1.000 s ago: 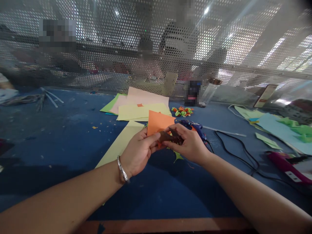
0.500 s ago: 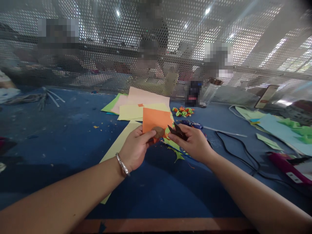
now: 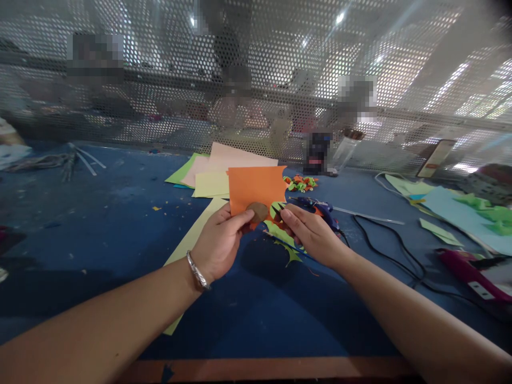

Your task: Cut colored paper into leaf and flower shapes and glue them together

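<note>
An orange sheet of paper (image 3: pixel 256 184) is upright in my left hand (image 3: pixel 222 237), with scalloped cuts along its right edge. My left thumb presses a flat, round, brown disc (image 3: pixel 258 212) against its lower part. My right hand (image 3: pixel 314 232) is closed on small dark scissors (image 3: pixel 277 211), whose handles are hidden in the fingers. The blade tips are at the paper's lower right edge, beside the disc; whether they touch it I cannot tell. Below the hands lies a cut green paper scrap (image 3: pixel 288 248).
Coloured paper sheets (image 3: pixel 244 153) lie behind my hands, beside small orange and green paper pieces (image 3: pixel 303 183). At right are a blue glue gun (image 3: pixel 326 212), a black cable (image 3: pixel 394 242), a magenta power strip (image 3: pixel 472 274) and pale blue paper (image 3: pixel 452 213). A perforated metal screen (image 3: pixel 172 106) stands behind.
The orange paper has turned and shifted slightly left and up, showing more of its scalloped right edge. The scissor blades have come closer together, and my right hand has turned a little.
</note>
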The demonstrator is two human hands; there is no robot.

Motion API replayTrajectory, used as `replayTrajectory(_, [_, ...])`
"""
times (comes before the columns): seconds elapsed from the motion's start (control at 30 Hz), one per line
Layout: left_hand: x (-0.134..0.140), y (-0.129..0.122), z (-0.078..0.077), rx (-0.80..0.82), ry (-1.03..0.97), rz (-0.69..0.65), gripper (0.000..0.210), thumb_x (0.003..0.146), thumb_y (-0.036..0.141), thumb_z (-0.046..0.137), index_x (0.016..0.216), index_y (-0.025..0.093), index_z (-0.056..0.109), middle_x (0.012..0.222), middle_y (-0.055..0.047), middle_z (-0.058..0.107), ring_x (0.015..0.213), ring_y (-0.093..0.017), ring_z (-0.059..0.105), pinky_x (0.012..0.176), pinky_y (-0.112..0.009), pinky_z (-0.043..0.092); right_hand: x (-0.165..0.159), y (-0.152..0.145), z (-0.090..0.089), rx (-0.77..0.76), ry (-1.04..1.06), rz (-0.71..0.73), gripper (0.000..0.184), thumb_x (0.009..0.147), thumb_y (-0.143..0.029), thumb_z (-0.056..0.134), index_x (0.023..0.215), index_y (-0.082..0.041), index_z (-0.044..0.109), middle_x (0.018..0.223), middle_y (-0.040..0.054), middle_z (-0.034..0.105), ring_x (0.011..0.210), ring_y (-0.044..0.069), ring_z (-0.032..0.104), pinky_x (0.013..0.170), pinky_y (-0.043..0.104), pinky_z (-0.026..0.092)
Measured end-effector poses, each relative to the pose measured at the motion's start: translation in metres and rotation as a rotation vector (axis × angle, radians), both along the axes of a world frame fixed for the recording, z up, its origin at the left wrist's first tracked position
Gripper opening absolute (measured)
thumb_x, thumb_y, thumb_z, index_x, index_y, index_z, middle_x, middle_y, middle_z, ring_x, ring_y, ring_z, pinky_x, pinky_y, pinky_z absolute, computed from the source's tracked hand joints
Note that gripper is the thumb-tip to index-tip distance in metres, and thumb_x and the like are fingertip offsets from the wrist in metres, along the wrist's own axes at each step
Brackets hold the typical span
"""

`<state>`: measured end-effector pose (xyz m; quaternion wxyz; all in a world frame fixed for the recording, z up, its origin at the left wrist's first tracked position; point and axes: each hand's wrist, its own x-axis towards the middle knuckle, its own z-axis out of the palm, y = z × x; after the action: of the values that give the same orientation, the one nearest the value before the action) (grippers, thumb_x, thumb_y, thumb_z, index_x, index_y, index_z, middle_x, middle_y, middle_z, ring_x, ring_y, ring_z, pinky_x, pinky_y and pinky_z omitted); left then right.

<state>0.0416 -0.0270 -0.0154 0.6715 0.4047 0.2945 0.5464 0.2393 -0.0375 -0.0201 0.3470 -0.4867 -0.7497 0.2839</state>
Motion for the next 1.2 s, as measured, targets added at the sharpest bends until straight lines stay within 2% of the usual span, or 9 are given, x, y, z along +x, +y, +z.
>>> replayTrajectory(0.17, [0.001, -0.002, 0.000, 0.107, 0.020, -0.014, 0.009, 0.083, 0.016, 0.071, 0.091, 0.018, 0.073, 0.091, -0.003, 0.072, 0.082, -0.016, 0.061, 0.078, -0.028, 0.047, -0.003, 0.000, 0.000, -0.017, 0.046, 0.010, 0.046, 0.104, -0.058, 0.034, 0.080, -0.023, 0.050, 0.070, -0.0008, 0.045, 0.060, 0.013, 0.041, 0.052, 0.026, 0.035])
replayTrajectory(0.33, [0.001, 0.000, -0.005, 0.148, 0.025, -0.082, 0.021, 0.085, 0.020, 0.072, 0.105, 0.021, 0.074, 0.101, -0.004, 0.075, 0.091, -0.018, 0.066, 0.088, -0.031, 0.048, -0.004, 0.000, -0.001, -0.089, 0.109, 0.039, 0.048, 0.102, -0.062, 0.034, 0.079, -0.022, 0.048, 0.071, -0.0019, 0.042, 0.059, 0.013, 0.037, 0.051, 0.025, 0.033])
replayTrajectory(0.5, [0.001, 0.001, -0.007, 0.134, 0.036, -0.076, 0.016, 0.082, 0.019, 0.074, 0.098, 0.018, 0.073, 0.096, -0.006, 0.074, 0.087, -0.019, 0.065, 0.084, -0.032, 0.047, -0.007, -0.002, 0.002, -0.134, 0.132, 0.070, 0.050, 0.101, -0.064, 0.035, 0.077, -0.021, 0.048, 0.069, -0.0027, 0.041, 0.059, 0.012, 0.036, 0.051, 0.025, 0.032])
replayTrajectory(0.8, [0.000, 0.001, -0.006, 0.161, 0.081, 0.008, 0.008, 0.081, 0.018, 0.074, 0.088, 0.017, 0.070, 0.084, -0.002, 0.070, 0.075, -0.015, 0.058, 0.076, -0.030, 0.044, -0.015, -0.007, 0.003, -0.399, 0.411, -0.025, 0.054, 0.091, -0.072, 0.048, 0.079, -0.020, 0.050, 0.069, -0.0024, 0.049, 0.055, 0.009, 0.042, 0.048, 0.022, 0.031])
replayTrajectory(0.9, [0.000, 0.001, -0.007, 0.178, 0.086, -0.005, 0.011, 0.083, 0.019, 0.072, 0.094, 0.018, 0.071, 0.091, -0.003, 0.072, 0.082, -0.016, 0.061, 0.081, -0.031, 0.046, -0.015, -0.008, 0.004, -0.439, 0.467, -0.012, 0.051, 0.090, -0.069, 0.054, 0.080, -0.019, 0.051, 0.071, -0.0032, 0.048, 0.055, 0.008, 0.040, 0.047, 0.021, 0.029])
replayTrajectory(1.03, [0.001, 0.000, -0.009, 0.193, 0.063, -0.056, 0.016, 0.087, 0.019, 0.069, 0.104, 0.019, 0.070, 0.106, -0.005, 0.073, 0.097, -0.019, 0.063, 0.091, -0.033, 0.047, -0.014, -0.007, 0.003, -0.470, 0.538, 0.049, 0.046, 0.091, -0.064, 0.059, 0.081, -0.019, 0.054, 0.069, -0.0048, 0.044, 0.053, 0.006, 0.034, 0.046, 0.021, 0.020])
replayTrajectory(1.2, [0.003, -0.001, -0.011, 0.182, 0.017, -0.083, 0.023, 0.087, 0.020, 0.071, 0.109, 0.019, 0.068, 0.109, -0.006, 0.072, 0.099, -0.020, 0.064, 0.091, -0.033, 0.047, -0.013, -0.006, 0.001, -0.454, 0.558, 0.044, 0.047, 0.093, -0.063, 0.057, 0.079, -0.018, 0.055, 0.065, -0.0056, 0.040, 0.051, 0.006, 0.030, 0.044, 0.022, 0.017])
